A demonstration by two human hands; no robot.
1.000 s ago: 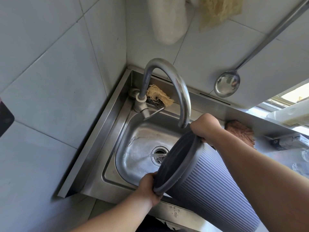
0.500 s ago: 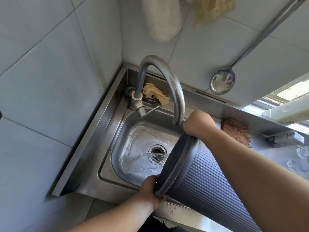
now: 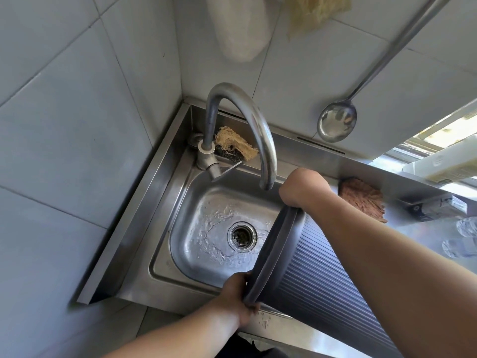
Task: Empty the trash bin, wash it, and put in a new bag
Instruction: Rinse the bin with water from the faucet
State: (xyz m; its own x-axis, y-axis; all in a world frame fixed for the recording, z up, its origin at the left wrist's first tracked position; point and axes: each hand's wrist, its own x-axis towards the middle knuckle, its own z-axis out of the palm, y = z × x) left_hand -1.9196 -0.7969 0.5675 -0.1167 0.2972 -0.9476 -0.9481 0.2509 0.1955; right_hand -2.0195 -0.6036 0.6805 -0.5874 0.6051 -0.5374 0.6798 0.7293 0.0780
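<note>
Wash step, judged: ribbed grey trash bin [image 3: 322,267] tipped mouth-first over the sink [image 3: 206,249], drain at 9 o'clock of its rim. Left hand [image 3: 236,297] and right hand [image 3: 300,188] each clamp the rim. Next: upend fully, shake dry.

Both hands, left [image 3: 238,297] and right [image 3: 302,188], grip the tipped ribbed bin [image 3: 320,275] by its rim over the wet sink [image 3: 206,223].

Bare forearms, no sleeves visible

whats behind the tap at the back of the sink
A frayed tan scrubber on a dark pad lies on the sink ledge behind the tap; the tap's neck covers its left end.
</note>
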